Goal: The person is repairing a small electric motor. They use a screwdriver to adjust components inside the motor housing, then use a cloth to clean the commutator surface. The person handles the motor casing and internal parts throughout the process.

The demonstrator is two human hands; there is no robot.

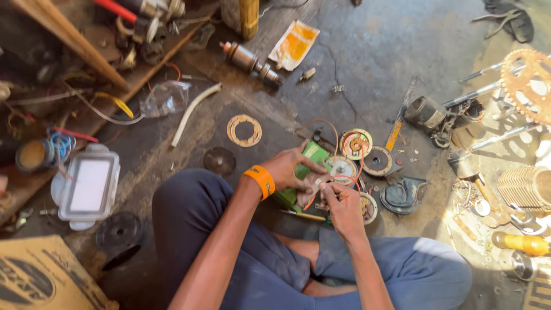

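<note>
My left hand (288, 167), with an orange wristband (259, 181), grips a small round part with thin red wires (319, 182) against a green box (310, 158). Beside it my right hand (340, 202) pinches the same small part from below with its fingertips. Both hands hover over my crossed legs in blue trousers (252, 252). Round disc parts (356, 143) lie on the floor just beyond the hands, linked by a red wire.
A motor armature (250, 60), an orange packet (294, 45), a ring gasket (244, 130) and a white tube (194, 110) lie ahead. A clear plastic box (89, 186) sits left, a cardboard box (40, 278) near left, a sprocket (525, 80) and cylinder parts right.
</note>
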